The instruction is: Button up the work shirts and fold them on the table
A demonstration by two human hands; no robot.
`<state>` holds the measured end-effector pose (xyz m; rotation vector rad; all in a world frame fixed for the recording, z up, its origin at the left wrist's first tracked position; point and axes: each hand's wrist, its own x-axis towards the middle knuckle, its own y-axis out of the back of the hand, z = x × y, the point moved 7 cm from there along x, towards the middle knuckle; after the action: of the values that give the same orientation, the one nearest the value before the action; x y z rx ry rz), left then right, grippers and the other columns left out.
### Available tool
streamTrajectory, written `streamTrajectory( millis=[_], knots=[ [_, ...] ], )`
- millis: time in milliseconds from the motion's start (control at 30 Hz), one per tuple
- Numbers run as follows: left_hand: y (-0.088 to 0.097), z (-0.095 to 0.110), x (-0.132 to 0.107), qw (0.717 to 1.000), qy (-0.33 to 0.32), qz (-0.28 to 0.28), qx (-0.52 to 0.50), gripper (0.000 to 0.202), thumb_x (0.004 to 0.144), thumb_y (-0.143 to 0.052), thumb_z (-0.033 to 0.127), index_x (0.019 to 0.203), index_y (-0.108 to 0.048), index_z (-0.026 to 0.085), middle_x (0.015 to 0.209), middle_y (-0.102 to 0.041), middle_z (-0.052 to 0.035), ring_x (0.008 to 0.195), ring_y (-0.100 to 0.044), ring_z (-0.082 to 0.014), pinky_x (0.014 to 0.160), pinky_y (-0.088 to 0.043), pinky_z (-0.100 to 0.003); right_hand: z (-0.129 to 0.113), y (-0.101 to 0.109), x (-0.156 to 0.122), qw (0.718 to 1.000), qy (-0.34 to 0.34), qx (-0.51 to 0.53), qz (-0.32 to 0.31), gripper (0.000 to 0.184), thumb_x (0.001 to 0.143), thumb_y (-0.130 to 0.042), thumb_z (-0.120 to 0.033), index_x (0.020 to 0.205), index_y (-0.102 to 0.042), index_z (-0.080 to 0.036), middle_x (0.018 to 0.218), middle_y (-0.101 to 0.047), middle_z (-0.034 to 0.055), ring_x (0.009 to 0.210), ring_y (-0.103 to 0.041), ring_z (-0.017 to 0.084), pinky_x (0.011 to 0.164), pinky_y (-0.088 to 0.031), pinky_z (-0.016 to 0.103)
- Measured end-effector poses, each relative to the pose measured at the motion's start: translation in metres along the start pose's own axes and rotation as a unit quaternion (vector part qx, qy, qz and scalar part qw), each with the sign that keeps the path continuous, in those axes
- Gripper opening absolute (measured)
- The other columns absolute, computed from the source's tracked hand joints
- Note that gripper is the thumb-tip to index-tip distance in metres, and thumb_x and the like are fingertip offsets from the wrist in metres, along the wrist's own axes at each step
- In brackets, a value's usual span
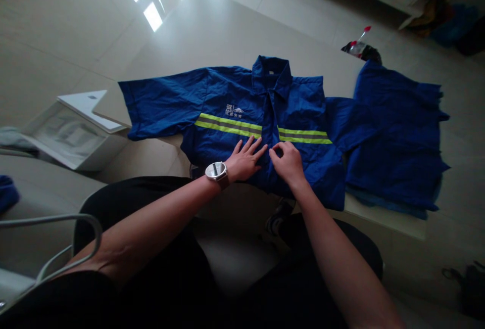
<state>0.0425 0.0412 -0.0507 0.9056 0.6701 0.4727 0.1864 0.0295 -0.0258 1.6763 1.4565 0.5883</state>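
A blue work jacket (227,89) with a collar and yellow-grey reflective stripes lies spread out, front side up, its sleeves stretched to both sides. My left hand (247,159), a watch (216,170) on its wrist, rests with spread fingers on the jacket front, just below the left-hand stripe. Beside it, my right hand (288,163) is closed in a pinch at the edge of the jacket's front opening, below the collar. What exactly lies between thumb and forefinger is too small to make out beyond the cloth edge.
The jacket lies on a pale, glossy table (182,36). More blue garments (397,142) are stacked at the table's right end. A white container (71,132) stands on the left, a grey cable (56,219) loops near my left arm, and bottles with red caps (358,46) are beyond the table.
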Motion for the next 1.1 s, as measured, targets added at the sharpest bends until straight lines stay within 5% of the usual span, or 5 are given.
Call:
streamTrajectory(
  millis=[400, 500, 633, 833, 1100],
  knots=[
    [-0.021, 0.031, -0.039, 0.991, -0.068, -0.105, 0.036, 0.08, 0.088, -0.053, 0.013, 0.164, -0.03, 0.021, 0.174, -0.013, -0.0183, 0.161, -0.006, -0.0401, 0.124, -0.023, -0.063, -0.01, -0.017, 0.009, 0.989, -0.075, -0.125, -0.007, 0.051, 0.085, -0.072, -0.051, 0.114, -0.063, -0.009, 0.116, -0.052, 0.0105, 0.096, -0.049, 0.012, 0.087, -0.038, 0.02],
    [-0.005, 0.031, -0.037, 0.994, -0.088, -0.062, 0.033, 0.065, 0.091, -0.051, 0.016, 0.156, -0.042, 0.019, 0.167, -0.032, -0.0178, 0.156, -0.026, -0.0395, 0.118, -0.036, -0.059, -0.01, -0.017, 0.012, 0.986, -0.092, -0.138, -0.017, 0.036, 0.092, -0.061, -0.039, 0.112, -0.065, -0.01, 0.116, -0.052, 0.0109, 0.092, -0.048, 0.011, 0.086, -0.037, 0.02],
    [0.022, 0.021, -0.02, 0.998, -0.066, 0.013, 0.004, 0.036, 0.096, -0.043, 0.017, 0.129, -0.056, 0.011, 0.132, -0.062, -0.0183, 0.123, -0.057, -0.0328, 0.099, -0.052, -0.047, -0.005, -0.01, 0.014, 0.985, -0.097, -0.144, -0.013, 0.026, 0.094, -0.05, -0.026, 0.103, -0.066, -0.008, 0.111, -0.056, 0.0106, 0.084, -0.044, 0.009, 0.083, -0.034, 0.019],
    [0.03, -0.004, 0.015, 0.985, 0.032, 0.118, -0.121, 0.028, 0.097, -0.052, 0.02, 0.123, -0.059, 0.013, 0.121, -0.064, -0.0124, 0.102, -0.065, -0.0235, 0.091, -0.053, -0.036, 0.011, -0.003, 0.018, 0.995, -0.098, -0.012, 0.021, 0.023, 0.088, -0.052, -0.021, 0.088, -0.068, -0.005, 0.097, -0.061, 0.0083, 0.08, -0.043, 0.007, 0.079, -0.029, 0.018],
    [0.026, 0.0, 0.039, 0.97, 0.091, 0.183, -0.134, 0.025, 0.096, -0.061, 0.026, 0.118, -0.072, 0.019, 0.116, -0.069, -0.0088, 0.098, -0.069, -0.0241, 0.082, -0.05, -0.035, 0.025, 0.002, 0.014, 0.988, -0.107, 0.097, 0.057, 0.034, 0.079, -0.065, -0.03, 0.099, -0.076, -0.005, 0.09, -0.063, 0.0077, 0.072, -0.043, 0.006, 0.077, -0.033, 0.017]
  ],
)
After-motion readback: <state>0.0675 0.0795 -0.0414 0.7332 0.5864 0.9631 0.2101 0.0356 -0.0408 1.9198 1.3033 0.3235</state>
